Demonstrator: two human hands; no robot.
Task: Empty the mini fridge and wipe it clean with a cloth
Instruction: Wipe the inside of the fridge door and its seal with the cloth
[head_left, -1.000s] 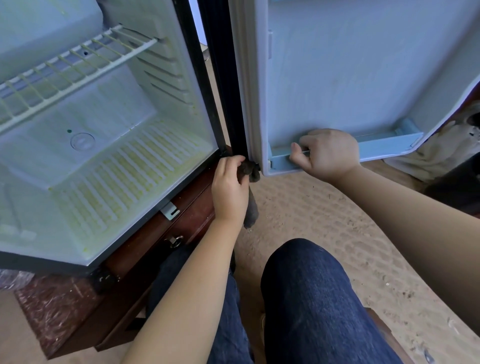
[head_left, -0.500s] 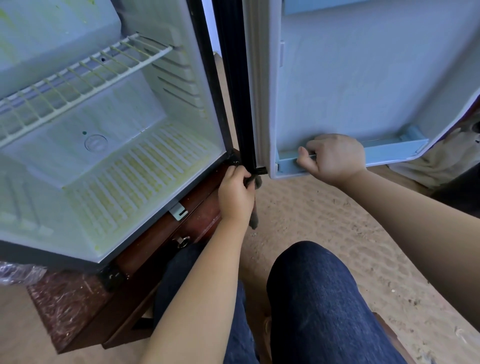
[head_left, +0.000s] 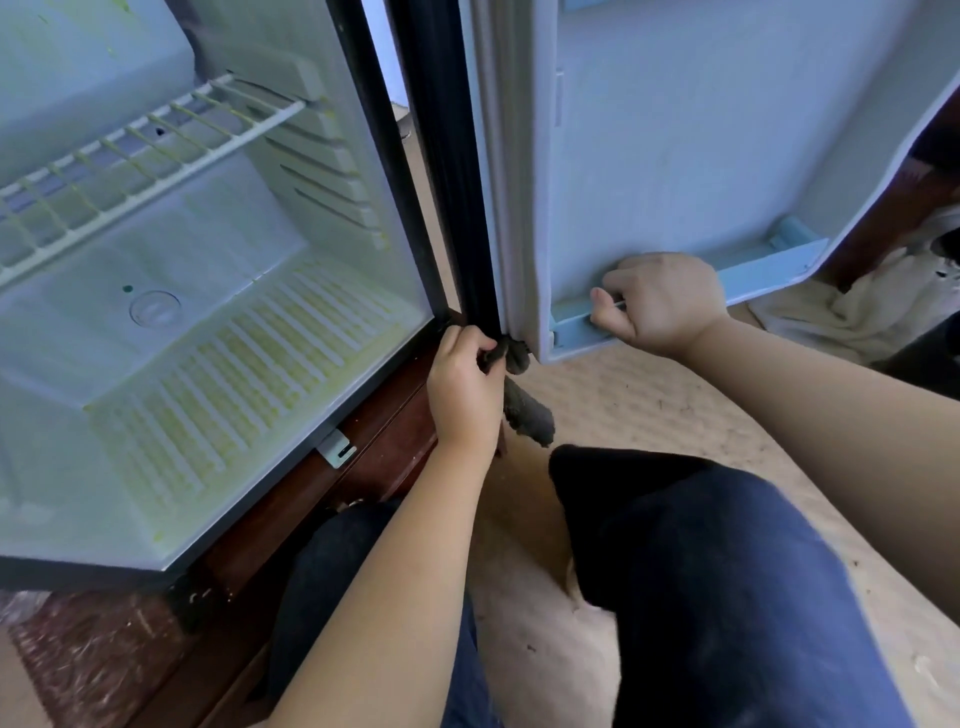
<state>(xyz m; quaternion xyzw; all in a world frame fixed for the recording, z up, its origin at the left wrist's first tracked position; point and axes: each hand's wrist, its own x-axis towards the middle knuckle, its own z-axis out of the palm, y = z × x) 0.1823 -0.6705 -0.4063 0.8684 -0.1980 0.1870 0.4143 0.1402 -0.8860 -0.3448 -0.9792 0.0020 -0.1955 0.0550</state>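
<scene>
At centre frame, by the bottom hinge-side corner of the open door (head_left: 675, 156), our left hand (head_left: 465, 387) is gripping a dark cloth (head_left: 527, 415), fingers curling round its bunched top. That bunch is pressing against the foot of the door gasket (head_left: 511, 182); the loose end is hanging down toward the tan floor (head_left: 649, 405).

Just right of it, our right hand (head_left: 662, 306) is holding the pale blue shelf rail (head_left: 769, 270) low on the door's inner face. The fingers are hooking over the rail's top edge and the thumb is lying along its front.

Across the left half of the frame, the mini fridge (head_left: 363, 171) is standing with its door swung wide. A white wire shelf (head_left: 145, 150) is sitting in the upper left of its cavity. Yellowish staining is showing on the ribbed cavity floor and along the wire shelf's bars.

Under the fridge, at lower left, a dark reddish wooden cabinet (head_left: 374, 467) is carrying it.

Our knee (head_left: 701, 571), in dark blue trousers, is filling the lower centre. At the right edge, a pale crumpled fabric (head_left: 831, 317) is lying on the floor.
</scene>
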